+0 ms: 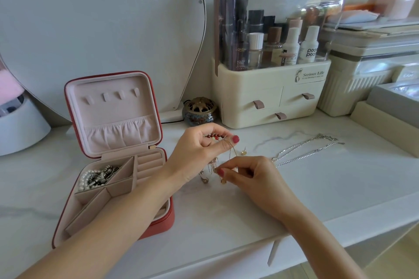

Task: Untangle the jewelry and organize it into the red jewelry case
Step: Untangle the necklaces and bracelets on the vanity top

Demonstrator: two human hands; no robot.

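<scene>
Fingers (234, 139) of left hand (199, 149) pinching red bead bracelet (215, 136); right hand (251, 173) pinching tangled gold chain (230, 154). Risk: hard pull tightening knot, snapping chain.

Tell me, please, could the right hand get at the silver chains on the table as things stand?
Probably not yet: the path to the silver chains looks clear, but the right hand is pinching the tangled gold chain.

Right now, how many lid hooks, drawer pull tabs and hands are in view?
Lid hooks: 4
Drawer pull tabs: 3
Hands: 2, the left hand holding the red bead bracelet, the right hand pinching the gold chain
Total: 9
</scene>
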